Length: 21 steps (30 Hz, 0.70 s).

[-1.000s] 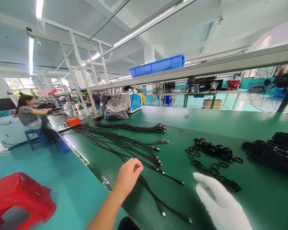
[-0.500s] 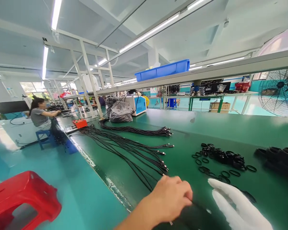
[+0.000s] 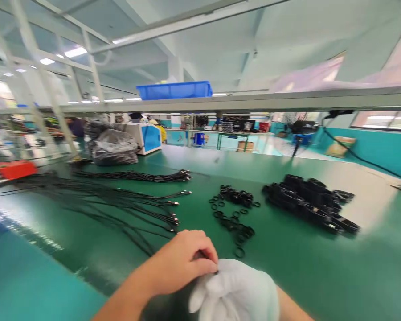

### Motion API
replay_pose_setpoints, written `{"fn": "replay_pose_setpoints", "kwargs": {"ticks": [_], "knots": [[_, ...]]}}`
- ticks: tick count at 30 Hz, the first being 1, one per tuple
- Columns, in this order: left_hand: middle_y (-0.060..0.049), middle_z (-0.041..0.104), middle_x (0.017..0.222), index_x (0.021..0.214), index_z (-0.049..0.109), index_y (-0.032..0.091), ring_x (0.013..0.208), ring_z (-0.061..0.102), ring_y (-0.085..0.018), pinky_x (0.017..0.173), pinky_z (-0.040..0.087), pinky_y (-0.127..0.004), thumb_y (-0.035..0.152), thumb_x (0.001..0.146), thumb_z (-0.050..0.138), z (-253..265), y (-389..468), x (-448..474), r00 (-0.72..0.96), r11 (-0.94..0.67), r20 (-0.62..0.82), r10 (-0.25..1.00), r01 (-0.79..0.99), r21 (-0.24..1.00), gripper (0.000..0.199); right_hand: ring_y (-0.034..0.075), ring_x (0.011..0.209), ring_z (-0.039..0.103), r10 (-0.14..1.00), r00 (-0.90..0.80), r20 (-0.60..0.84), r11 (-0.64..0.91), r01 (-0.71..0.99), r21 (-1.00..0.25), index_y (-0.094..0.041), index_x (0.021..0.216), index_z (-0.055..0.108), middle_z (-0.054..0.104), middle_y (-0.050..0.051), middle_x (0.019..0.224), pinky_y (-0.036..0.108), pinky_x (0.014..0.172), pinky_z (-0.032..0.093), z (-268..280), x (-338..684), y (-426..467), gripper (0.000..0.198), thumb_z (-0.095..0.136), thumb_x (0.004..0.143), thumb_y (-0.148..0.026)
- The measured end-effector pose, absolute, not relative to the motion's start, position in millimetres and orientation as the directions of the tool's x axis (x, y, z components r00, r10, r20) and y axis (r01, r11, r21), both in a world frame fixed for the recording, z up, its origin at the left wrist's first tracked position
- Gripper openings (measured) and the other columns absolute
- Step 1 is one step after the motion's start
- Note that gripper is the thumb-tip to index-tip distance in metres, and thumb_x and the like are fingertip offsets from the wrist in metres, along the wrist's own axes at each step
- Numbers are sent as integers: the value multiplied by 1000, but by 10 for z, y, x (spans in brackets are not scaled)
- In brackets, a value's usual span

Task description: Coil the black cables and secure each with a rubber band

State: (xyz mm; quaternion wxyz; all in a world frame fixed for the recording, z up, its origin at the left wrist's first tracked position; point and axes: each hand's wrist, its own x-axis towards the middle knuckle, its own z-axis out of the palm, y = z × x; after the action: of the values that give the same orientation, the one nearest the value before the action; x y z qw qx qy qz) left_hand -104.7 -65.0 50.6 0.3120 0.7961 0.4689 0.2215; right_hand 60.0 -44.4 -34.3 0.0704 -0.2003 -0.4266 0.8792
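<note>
My bare left hand [image 3: 183,258] is closed at the near part of the table, thumb and fingers pinched together. A small dark bit shows at its thumb tip, too little to name. Touching or nearly touching it, my right hand [image 3: 240,290] wears a white glove, and its fingers are curled closed. What the glove holds, if anything, is hidden. Just beyond my left hand, black cables [image 3: 130,198] with metal plug ends fan out over the green table. Small black rings [image 3: 235,196] lie loosely piled ahead of my hands. A heap of larger black loops [image 3: 307,200] sits farther right.
At the back left stand a plastic-wrapped bundle [image 3: 115,145] and a blue and white machine [image 3: 150,138]. A red-orange box [image 3: 15,169] lies at the left. Overhead, a shelf [image 3: 254,102] carries a blue tray [image 3: 175,90]. One black cord [image 3: 364,154] hangs down at the right.
The view has swung to the right. My gloved right hand, open before, has come in against my left hand and its fingers have curled shut. The heap of black loops now shows fully.
</note>
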Motion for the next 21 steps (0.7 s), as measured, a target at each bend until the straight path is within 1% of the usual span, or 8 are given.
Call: {"fn": "replay_pose_setpoints", "kwargs": {"ticks": [2, 5, 8, 11, 14, 16, 19, 21], "knots": [[4, 62, 77, 72, 68, 24, 72, 55, -12, 67, 41, -21, 13, 74, 54, 511, -591, -1039, 472, -315, -3, 881, 592, 742, 18, 13, 54, 63, 178, -960, -218, -737, 17, -675, -3, 92, 64, 68, 12, 71, 19, 46, 47, -401, 569, -384, 39, 49, 68, -30], [4, 61, 76, 70, 67, 24, 74, 54, -12, 71, 41, -21, 12, 76, 52, 496, -547, -978, 508, -332, -15, 861, 585, 740, 20, 13, 55, 63, 92, -983, -160, -760, 35, -649, -3, 102, 62, 69, 11, 75, 18, 44, 45, -444, 552, -338, 41, 46, 68, -19], [4, 61, 78, 71, 66, 24, 78, 54, -12, 75, 40, -22, 11, 78, 51, 487, -522, -900, 550, -367, -2, 835, 561, 742, 21, 13, 56, 63, 66, -988, -143, -749, 45, -660, -4, 104, 63, 69, 11, 81, 18, 47, 46, -543, 540, -332, 44, 44, 66, -15], [4, 61, 76, 70, 65, 24, 80, 54, -13, 75, 40, -22, 12, 78, 54, 457, -471, -839, 530, -387, 37, 847, 567, 727, 19, 16, 59, 64, 89, -985, -148, -750, 31, -661, -2, 95, 64, 69, 14, 83, 22, 49, 47, -652, 531, -333, 41, 42, 68, -22], [3, 64, 81, 81, 67, 27, 82, 55, -14, 76, 42, -24, 19, 83, 51, 337, -405, -847, 486, -441, 130, 864, 609, 659, 18, 16, 59, 63, 186, -977, -107, -738, -67, -671, -1, 88, 62, 67, 16, 76, 24, 54, 46, -557, 610, -311, 37, 42, 72, -27], [1, 67, 85, 94, 67, 28, 82, 58, -16, 75, 44, -27, 23, 88, 42, 179, -372, -936, 442, -483, 210, 872, 706, 519, 26, 17, 61, 62, 293, -956, -19, -694, -199, -692, -5, 85, 58, 65, 13, 71, 30, 61, 46, -343, 756, -257, 33, 43, 76, -33], [0, 71, 83, 96, 68, 28, 76, 63, -20, 72, 48, -32, 24, 88, 40, -142, -341, -1182, 389, -483, 360, 848, 846, 224, 29, 14, 59, 57, 552, -816, 172, -557, -514, -652, -18, 79, 48, 56, -1, 66, 30, 60, 44, 51, 1094, -111, 29, 48, 79, -47], [3, 73, 88, 92, 69, 33, 79, 67, -21, 72, 50, -32, 29, 87, 41, -331, -349, -1325, 461, -570, 516, 722, 819, 65, 28, 8, 54, 48, 768, -570, 292, -355, -758, -548, -21, 71, 40, 47, -6, 63, 22, 54, 39, 244, 1335, 3, 29, 50, 82, -45]]}}
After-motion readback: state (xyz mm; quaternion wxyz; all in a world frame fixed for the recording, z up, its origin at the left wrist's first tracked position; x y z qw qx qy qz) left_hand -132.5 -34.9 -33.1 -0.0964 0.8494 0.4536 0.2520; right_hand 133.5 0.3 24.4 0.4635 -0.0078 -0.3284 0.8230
